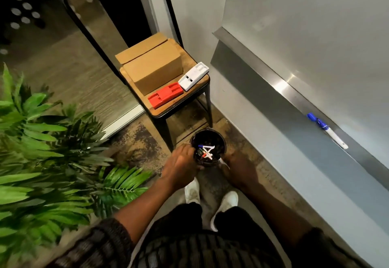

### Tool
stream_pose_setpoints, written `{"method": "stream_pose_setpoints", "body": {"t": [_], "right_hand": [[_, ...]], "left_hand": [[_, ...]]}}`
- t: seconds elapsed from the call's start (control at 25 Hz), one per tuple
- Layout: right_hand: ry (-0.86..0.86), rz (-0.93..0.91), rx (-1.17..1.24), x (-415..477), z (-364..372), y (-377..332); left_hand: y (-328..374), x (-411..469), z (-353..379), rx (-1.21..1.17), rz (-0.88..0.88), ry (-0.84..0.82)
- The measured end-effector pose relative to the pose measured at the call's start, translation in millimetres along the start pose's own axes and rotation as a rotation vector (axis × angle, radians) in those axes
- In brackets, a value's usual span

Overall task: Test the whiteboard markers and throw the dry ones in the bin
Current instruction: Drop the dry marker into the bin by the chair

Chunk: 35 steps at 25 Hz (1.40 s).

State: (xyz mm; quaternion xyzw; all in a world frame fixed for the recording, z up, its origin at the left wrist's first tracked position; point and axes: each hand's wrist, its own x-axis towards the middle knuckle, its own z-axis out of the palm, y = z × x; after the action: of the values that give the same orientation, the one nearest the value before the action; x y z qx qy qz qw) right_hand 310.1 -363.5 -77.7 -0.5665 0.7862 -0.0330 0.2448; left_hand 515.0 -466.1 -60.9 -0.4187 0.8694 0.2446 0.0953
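At bin [222, 139], left hand [181, 166] bent, right hand [239, 170] opposite

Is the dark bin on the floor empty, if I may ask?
Not empty: several markers lie crossed inside the bin.

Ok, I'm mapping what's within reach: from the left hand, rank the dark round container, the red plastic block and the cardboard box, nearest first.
1. Dark round container: directly ahead, with the left hand touching its rim.
2. Red plastic block: beyond the container, at the front edge of the chair seat.
3. Cardboard box: behind the red block, toward the chair back.
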Motion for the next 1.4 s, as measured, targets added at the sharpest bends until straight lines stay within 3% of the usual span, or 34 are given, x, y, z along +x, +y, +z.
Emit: {"method": "stream_pose_setpoints", "body": {"t": [0.16,0.4,0.8,1.08,1.4], "right_hand": [[-0.055,0.053,-0.069,12.4,14.4,0.0],[-0.106,0.062,-0.129,65.5,41.3,18.2],[-0.168,-0.039,-0.233,143.1,108.3,47.9],[-0.223,-0.055,-0.177,108.7,99.3,59.9],[-0.087,-0.017,-0.146,49.0,45.8,56.1]], "left_hand": [[-34.8,3.2,26.4,0.233,0.045,-0.117],[-52.5,18.9,67.4,0.189,-0.026,-0.206],[-54.7,69.7,117.3,0.051,-0.069,-0.073],[-34.6,63.4,100.7,0.117,-0.021,-0.129],[3.7,64.0,56.2,0.249,0.117,-0.122]]}}
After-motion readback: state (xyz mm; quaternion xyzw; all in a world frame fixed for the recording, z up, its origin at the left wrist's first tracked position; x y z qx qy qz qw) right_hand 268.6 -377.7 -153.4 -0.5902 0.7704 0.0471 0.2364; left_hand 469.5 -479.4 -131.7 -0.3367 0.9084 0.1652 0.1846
